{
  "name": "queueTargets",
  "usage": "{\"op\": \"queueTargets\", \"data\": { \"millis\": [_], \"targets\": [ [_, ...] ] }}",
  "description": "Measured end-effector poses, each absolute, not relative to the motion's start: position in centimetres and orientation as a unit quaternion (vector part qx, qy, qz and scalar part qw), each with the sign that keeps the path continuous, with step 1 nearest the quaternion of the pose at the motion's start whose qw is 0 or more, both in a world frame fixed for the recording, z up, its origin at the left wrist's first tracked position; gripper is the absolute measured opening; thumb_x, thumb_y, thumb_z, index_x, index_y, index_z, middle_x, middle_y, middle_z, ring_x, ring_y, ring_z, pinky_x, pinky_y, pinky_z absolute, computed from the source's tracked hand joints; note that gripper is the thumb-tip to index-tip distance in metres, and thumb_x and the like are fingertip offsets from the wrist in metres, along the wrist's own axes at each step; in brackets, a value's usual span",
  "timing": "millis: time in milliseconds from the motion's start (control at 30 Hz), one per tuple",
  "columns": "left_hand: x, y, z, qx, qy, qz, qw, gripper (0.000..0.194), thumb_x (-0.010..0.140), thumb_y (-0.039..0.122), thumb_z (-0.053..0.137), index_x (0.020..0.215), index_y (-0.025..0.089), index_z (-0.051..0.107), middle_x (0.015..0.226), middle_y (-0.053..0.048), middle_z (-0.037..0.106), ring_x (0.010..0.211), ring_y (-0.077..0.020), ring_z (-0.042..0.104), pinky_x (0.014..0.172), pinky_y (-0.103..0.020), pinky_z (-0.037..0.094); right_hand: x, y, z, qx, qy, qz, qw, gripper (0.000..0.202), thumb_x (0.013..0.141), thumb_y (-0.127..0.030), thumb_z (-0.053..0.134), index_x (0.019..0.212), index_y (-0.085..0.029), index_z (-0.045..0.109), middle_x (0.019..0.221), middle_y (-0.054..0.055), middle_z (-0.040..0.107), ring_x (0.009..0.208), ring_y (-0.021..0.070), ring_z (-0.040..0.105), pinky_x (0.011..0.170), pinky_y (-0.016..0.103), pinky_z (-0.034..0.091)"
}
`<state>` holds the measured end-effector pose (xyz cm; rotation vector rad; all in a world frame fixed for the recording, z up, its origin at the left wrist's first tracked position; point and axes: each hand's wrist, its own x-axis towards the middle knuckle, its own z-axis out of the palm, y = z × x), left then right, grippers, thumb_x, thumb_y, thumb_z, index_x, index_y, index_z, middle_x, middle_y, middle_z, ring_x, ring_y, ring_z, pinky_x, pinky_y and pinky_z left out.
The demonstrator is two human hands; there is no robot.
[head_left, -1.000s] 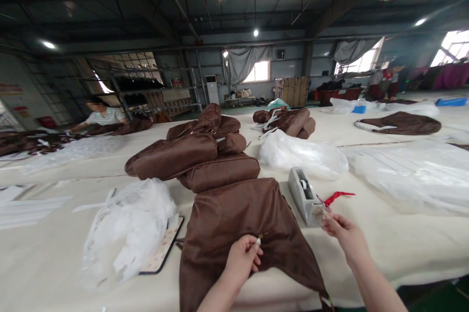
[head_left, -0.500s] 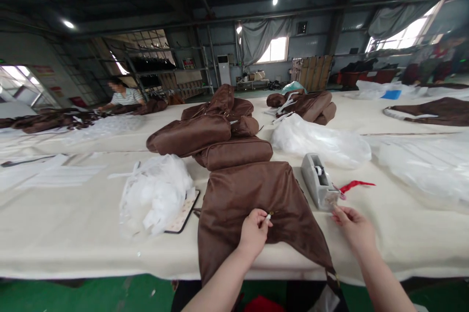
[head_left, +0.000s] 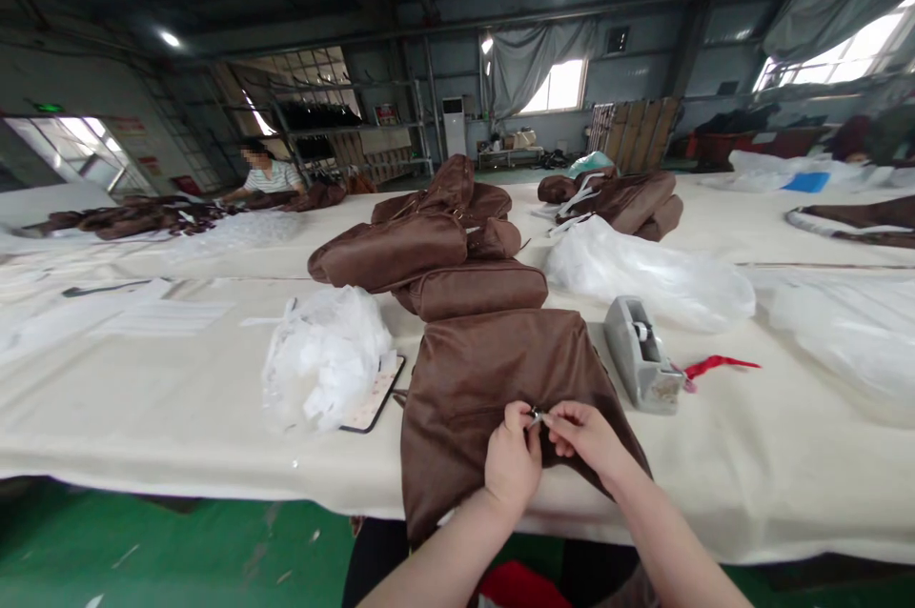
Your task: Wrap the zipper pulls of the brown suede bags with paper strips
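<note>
A brown leather-look bag (head_left: 493, 355) lies flat in front of me, its lower edge hanging over the table's front. My left hand (head_left: 515, 456) pinches the small zipper pull (head_left: 535, 413) on the bag's front. Close against it, my right hand (head_left: 582, 436) has thumb and finger pressed together on a small pale strip of tape (head_left: 543, 418) at the pull. Just right of the bag stands a grey tape dispenser (head_left: 640, 355), with a red ribbon (head_left: 719, 363) beside it.
Several stuffed brown bags (head_left: 436, 251) are piled behind the flat one. To the left, a clear plastic bag of white scraps (head_left: 325, 355) partly covers a black-edged phone or tablet (head_left: 376, 403). Clear plastic bags (head_left: 650, 274) lie at the right. Across the tables, a person (head_left: 272, 177) works.
My right hand has moved left from the tape dispenser's front end to the zipper pull, meeting my left hand. The left hand keeps its pinch. The view has shifted slightly left.
</note>
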<state>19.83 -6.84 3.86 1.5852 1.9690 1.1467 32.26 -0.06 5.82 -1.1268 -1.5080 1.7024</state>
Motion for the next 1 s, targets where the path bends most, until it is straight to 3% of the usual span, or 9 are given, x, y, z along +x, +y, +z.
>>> {"op": "queueTargets", "data": {
  "millis": [300, 500, 700, 1000],
  "targets": [
    [19.9, -7.0, 3.5, 0.571, 0.684, 0.418, 0.179, 0.029, 0.089, 0.015, 0.041, 0.117, 0.020, 0.043, 0.091, -0.004, 0.071, 0.084, -0.0225, 0.067, 0.077, -0.036, 0.051, 32.1, 0.6, 4.3, -0.452, -0.555, 0.643, 0.271, 0.028, 0.069, -0.041, 0.069, 0.064, -0.016, 0.058, 0.053, -0.001, 0.060, 0.040, 0.0071, 0.049, 0.040, 0.019, 0.036],
    [19.1, -6.5, 4.0, 0.586, 0.669, 0.410, 0.203, 0.018, 0.086, 0.015, 0.043, 0.093, 0.021, 0.058, 0.089, -0.005, 0.069, 0.083, -0.0193, 0.065, 0.079, -0.034, 0.050, 32.4, 0.4, 4.0, -0.454, -0.561, 0.639, 0.265, 0.025, 0.070, -0.039, 0.068, 0.066, -0.015, 0.061, 0.055, 0.000, 0.062, 0.043, 0.0083, 0.053, 0.042, 0.019, 0.039],
    [17.3, -5.3, 4.4, 0.496, 0.583, 0.416, 0.490, 0.015, 0.082, 0.026, 0.049, 0.091, 0.018, 0.058, 0.075, 0.000, 0.063, 0.049, -0.0082, 0.049, 0.044, -0.020, 0.043, 32.8, 0.2, 3.8, -0.442, -0.593, 0.627, 0.244, 0.020, 0.073, -0.034, 0.064, 0.074, -0.015, 0.067, 0.068, 0.003, 0.068, 0.051, 0.0091, 0.059, 0.046, 0.018, 0.043],
    [17.5, -5.3, 4.1, 0.472, 0.567, 0.453, 0.500, 0.020, 0.083, 0.034, 0.052, 0.091, 0.016, 0.058, 0.075, 0.001, 0.064, 0.040, -0.0027, 0.038, 0.035, -0.015, 0.026, 31.8, 0.4, 3.6, -0.467, -0.616, 0.586, 0.244, 0.021, 0.076, -0.033, 0.061, 0.066, -0.015, 0.067, 0.055, 0.001, 0.063, 0.041, 0.0086, 0.054, 0.038, 0.017, 0.035]
  ]
}}
